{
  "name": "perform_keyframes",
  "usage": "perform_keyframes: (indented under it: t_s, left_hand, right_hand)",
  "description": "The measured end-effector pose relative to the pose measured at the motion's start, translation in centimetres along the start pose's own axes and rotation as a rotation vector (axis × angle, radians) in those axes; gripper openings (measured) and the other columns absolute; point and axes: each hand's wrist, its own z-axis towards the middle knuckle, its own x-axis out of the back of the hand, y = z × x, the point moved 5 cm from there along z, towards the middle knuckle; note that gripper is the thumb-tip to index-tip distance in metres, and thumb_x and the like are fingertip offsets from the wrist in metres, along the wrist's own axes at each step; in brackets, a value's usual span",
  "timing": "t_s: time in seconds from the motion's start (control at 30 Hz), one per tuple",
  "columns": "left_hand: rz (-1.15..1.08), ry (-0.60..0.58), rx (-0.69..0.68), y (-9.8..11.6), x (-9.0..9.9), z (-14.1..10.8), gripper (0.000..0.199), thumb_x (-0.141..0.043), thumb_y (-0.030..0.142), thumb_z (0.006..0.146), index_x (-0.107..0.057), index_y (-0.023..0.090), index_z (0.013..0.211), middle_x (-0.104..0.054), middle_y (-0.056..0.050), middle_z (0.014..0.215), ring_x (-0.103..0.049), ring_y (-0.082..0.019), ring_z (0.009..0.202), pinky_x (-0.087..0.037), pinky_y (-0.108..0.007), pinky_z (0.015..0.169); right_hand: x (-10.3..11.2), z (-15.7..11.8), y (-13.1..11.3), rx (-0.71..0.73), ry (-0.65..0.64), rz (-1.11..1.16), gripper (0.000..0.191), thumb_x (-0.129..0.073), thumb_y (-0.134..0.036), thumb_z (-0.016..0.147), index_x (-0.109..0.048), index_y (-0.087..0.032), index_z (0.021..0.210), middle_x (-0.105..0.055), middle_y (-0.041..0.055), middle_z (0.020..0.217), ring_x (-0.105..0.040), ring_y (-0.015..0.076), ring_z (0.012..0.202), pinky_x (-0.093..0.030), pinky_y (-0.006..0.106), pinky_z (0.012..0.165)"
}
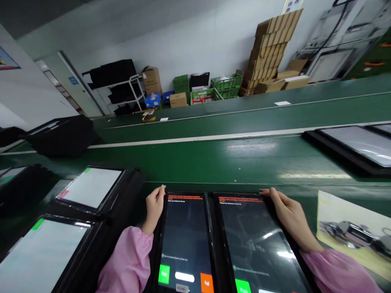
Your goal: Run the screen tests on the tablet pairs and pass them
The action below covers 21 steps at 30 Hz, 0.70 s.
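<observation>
Two tablets lie side by side in front of me: the left tablet [186, 232] and the right tablet [255, 232]. Both have dark screens with red and white text at the top and a green "Pass" button below; an orange "Fail" button shows on the left one. My left hand [154, 207] is closed at the upper left corner of the left tablet, thumb and fingers pressed together. At the upper right corner of the other tablet, my right hand [287, 213] is closed with its fingertips on the edge. The lower ends of both tablets reach the frame's bottom.
White-screened tablets [91, 189] rest in black trays on the left. More tablets [360, 142] lie at the far right of the green conveyor [195, 160]. Metal parts [357, 234] sit on a yellow sheet [328, 211] at right. Black trays [65, 132] are stacked behind, left.
</observation>
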Motion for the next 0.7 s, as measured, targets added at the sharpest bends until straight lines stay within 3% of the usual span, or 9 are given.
perform_keyframes:
  t_s: [0.17,0.27,0.33,0.4,0.5,0.6,0.7]
  left_hand:
    - [-0.045,-0.026,0.012,0.3,-0.3,0.6,0.056,-0.058,0.073,0.093,-0.078,0.020,0.086,-0.081,-0.013,0.086,-0.078,-0.028,0.082,-0.059,-0.034,0.072]
    - [-0.096,-0.062,0.044,0.7,0.6,-0.5,0.052,-0.063,0.070,0.091,-0.074,0.019,0.089,-0.080,-0.017,0.112,-0.077,-0.029,0.104,-0.062,-0.038,0.088]
    - [-0.132,-0.099,0.076,1.0,2.1,-2.9,0.046,-0.067,0.065,0.092,-0.070,0.019,0.093,-0.073,-0.018,0.133,-0.071,-0.030,0.126,-0.060,-0.040,0.102]
    - [-0.156,-0.159,0.114,1.0,4.2,-6.5,0.038,-0.071,0.058,0.092,-0.068,0.021,0.101,-0.066,-0.017,0.145,-0.061,-0.031,0.141,-0.057,-0.043,0.111]
    - [-0.181,-0.278,0.206,0.2,7.2,-12.6,0.034,-0.077,0.048,0.091,-0.067,0.026,0.115,-0.058,-0.014,0.156,-0.055,-0.031,0.148,-0.053,-0.044,0.116]
    - [-0.232,-0.319,0.284,-1.1,9.2,-16.8,0.035,-0.077,0.043,0.092,-0.065,0.030,0.122,-0.055,-0.013,0.160,-0.053,-0.032,0.150,-0.051,-0.045,0.120]
    - [-0.298,-0.298,0.297,-1.8,9.7,-18.2,0.039,-0.078,0.042,0.092,-0.064,0.030,0.126,-0.056,-0.013,0.158,-0.054,-0.033,0.149,-0.050,-0.047,0.122]
  right_hand:
    - [0.3,0.2,-0.7,0.055,0.033,0.019,0.048,-0.056,-0.069,0.089,-0.079,-0.027,0.081,-0.081,0.0093,0.097,-0.077,0.0403,0.103,-0.059,0.055,0.099]
    - [2.0,-1.3,-1.9,0.107,0.097,0.024,0.048,-0.051,-0.064,0.097,-0.079,-0.026,0.096,-0.080,0.0099,0.114,-0.072,0.0375,0.118,-0.055,0.055,0.107]
    - [3.6,-3.7,-3.1,0.142,0.102,0.016,0.043,-0.050,-0.061,0.100,-0.079,-0.029,0.099,-0.078,0.0079,0.120,-0.071,0.0360,0.122,-0.056,0.055,0.108]
    - [4.8,-7.0,-4.6,0.209,-0.007,-0.024,0.033,-0.054,-0.055,0.099,-0.080,-0.036,0.095,-0.079,0.0036,0.114,-0.074,0.0338,0.113,-0.061,0.052,0.101]
    - [5.1,-12.8,-7.0,0.475,-0.261,-0.154,0.022,-0.058,-0.043,0.097,-0.080,-0.046,0.098,-0.080,0.0000,0.109,-0.078,0.0310,0.097,-0.068,0.047,0.080]
    - [3.8,-17.5,-8.8,0.786,-0.408,-0.314,0.027,-0.060,-0.035,0.098,-0.078,-0.040,0.117,-0.078,0.0012,0.121,-0.076,0.0275,0.105,-0.068,0.040,0.078]
    - [1.9,-19.4,-9.7,0.981,-0.490,-0.476,0.029,-0.060,-0.041,0.103,-0.078,-0.031,0.124,-0.075,0.0037,0.132,-0.073,0.0253,0.112,-0.064,0.037,0.081]
